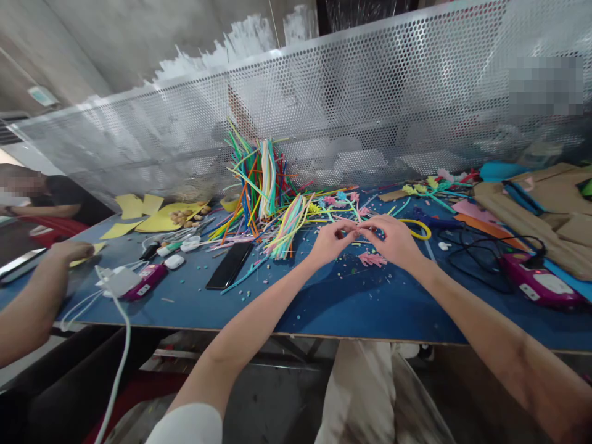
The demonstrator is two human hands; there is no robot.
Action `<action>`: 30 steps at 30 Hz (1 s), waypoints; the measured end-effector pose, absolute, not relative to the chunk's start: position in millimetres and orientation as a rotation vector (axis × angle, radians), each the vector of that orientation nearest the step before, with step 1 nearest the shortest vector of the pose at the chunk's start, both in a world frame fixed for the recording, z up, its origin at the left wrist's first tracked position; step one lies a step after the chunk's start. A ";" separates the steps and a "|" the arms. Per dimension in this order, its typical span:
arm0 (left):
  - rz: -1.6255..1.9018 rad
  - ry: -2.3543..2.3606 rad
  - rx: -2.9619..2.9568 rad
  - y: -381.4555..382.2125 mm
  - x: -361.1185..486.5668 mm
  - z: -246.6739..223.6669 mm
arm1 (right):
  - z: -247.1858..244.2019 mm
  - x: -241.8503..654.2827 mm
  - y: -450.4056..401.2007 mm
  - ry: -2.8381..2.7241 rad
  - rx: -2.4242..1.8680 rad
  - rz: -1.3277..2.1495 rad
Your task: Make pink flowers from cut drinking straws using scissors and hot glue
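Observation:
Over the blue table (277, 308), my left hand (332, 240) and my right hand (387, 237) meet fingertip to fingertip. Both are pinched on a thin pink piece (357, 227), mostly hidden by the fingers. A pink fuzzy leaf-like piece (372, 259) lies just below my right hand. Behind my hands are small pink, blue and yellow fuzzy pieces (330, 201). A bundle of pastel pipe cleaners (290, 228) lies to the left of my left hand, in front of a tall upright bunch of colored ones (259, 185).
A black phone (230, 265), purple power strips (145, 282) (541, 280) and cables lie on the table. Yellow paper (166, 219), brown paper (522, 203) and a glue gun (432, 219) are farther back. Another person's arm (41, 290) rests at left. A perforated metal panel (370, 105) stands behind.

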State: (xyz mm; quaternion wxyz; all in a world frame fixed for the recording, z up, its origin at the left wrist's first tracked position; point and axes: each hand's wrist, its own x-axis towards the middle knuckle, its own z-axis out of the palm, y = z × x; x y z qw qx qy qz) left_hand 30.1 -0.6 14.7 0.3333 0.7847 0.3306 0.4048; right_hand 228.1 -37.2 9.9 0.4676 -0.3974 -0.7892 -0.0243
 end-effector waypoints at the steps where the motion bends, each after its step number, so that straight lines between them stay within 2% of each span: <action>1: 1.049 0.871 2.089 -2.3 30.3 15.9 | 9.6 229.1 -37.0 -1.921 -0.983 -0.025; 6: 1.029 0.939 2.225 -7.4 31.1 19.4 | 11.3 233.7 -38.1 -1.925 -1.085 0.072; 17: 0.911 0.940 2.707 -12.2 26.9 11.7 | 11.4 247.0 -34.7 -2.187 -1.144 -0.097; 22: 0.790 0.977 2.697 -9.4 26.1 9.7 | 1.1 252.6 -27.6 -2.219 -1.072 -0.125; 30: 0.759 1.011 2.689 -7.6 28.8 4.7 | 0.2 249.0 -30.6 -2.103 -1.146 0.101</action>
